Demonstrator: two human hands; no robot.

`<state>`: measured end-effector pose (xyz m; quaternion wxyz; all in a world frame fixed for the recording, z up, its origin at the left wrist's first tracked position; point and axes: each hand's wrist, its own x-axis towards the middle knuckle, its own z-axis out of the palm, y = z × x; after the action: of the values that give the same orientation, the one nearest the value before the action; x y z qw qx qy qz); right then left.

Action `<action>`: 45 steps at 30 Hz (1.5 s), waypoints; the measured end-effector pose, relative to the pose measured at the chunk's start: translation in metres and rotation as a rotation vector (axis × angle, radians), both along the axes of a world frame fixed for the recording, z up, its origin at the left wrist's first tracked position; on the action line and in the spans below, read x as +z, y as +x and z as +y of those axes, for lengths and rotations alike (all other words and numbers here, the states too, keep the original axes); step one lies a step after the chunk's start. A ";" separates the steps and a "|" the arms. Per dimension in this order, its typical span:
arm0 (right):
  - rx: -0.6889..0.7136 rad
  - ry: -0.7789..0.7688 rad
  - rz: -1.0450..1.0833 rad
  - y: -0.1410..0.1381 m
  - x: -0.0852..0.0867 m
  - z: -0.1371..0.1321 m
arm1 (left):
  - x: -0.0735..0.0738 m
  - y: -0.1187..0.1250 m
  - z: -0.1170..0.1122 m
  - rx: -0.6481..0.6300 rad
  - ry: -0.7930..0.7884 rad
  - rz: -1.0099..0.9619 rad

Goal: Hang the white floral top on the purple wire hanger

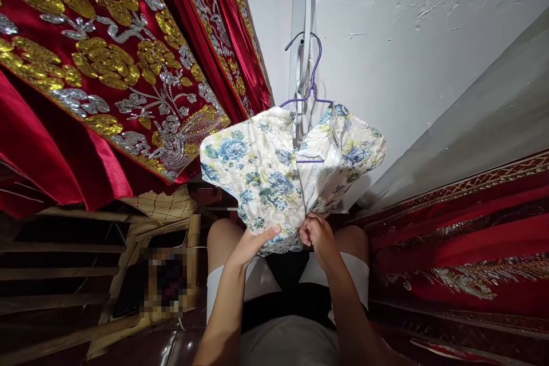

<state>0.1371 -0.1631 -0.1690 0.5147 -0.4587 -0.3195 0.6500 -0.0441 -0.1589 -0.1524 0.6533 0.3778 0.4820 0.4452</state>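
Note:
A short-sleeved white top (274, 183) with blue and green flowers hangs in front of me on a purple hanger (315, 77). Its front lies open in a V from the neck down to my right hand, and the pale lining shows inside. My left hand (257, 245) grips the lower part of the top, thumb lying over the cloth and the other fingers hidden behind it. At the bottom of the V, my right hand (318, 235) pinches the front edge with closed fingers. Whether a zip pull is between those fingertips is too small to make out.
Red satin cloth with gold and silver sequins (111, 63) hangs at the upper left. More red embroidered cloth (472, 240) is on the right. Behind the hanger stand a white upright bar (302, 6) and a wall (407, 40). A bamboo rack (128, 234) is at lower left.

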 end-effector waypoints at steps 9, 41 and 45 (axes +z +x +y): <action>0.074 -0.027 -0.078 -0.001 -0.002 -0.006 | 0.001 -0.001 -0.003 -0.040 -0.055 -0.007; -0.014 0.278 -0.267 0.026 0.094 0.068 | -0.067 0.062 0.008 0.063 0.817 0.613; -0.084 0.412 -0.233 0.027 0.163 0.097 | -0.070 0.061 0.006 -0.079 0.837 0.697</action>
<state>0.1638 -0.0658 -0.0061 0.5838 -0.4287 -0.4833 0.4918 0.0173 -0.1527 -0.2219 0.2649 0.7484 0.4371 0.4227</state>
